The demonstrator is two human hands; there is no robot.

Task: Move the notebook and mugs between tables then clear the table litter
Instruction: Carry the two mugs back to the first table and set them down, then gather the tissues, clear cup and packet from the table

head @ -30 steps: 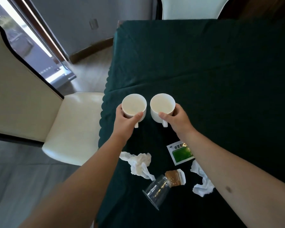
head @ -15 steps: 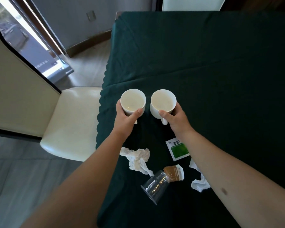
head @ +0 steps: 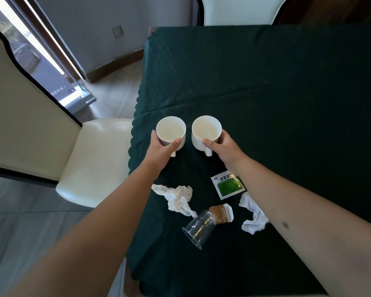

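Dark green cloth covers the table (head: 287, 99); cream chair (head: 99, 159) at 9 o'clock of it, floor beyond. Left hand (head: 162, 150) wraps left mug (head: 170, 131), thumb on near rim, fingers closed round its far-left side. Right hand (head: 225, 146) grips right mug (head: 206, 132) the same way, thumb on near rim. Mugs upright, side by side, apart, near the table's left edge; whether they touch the cloth, can't tell. Litter at 6 o'clock of mugs: crumpled tissue (head: 177, 198), green sachet (head: 227, 186), brown sachet (head: 222, 214), clear cup (head: 198, 229) on its side, second tissue (head: 253, 217) partly under right forearm.
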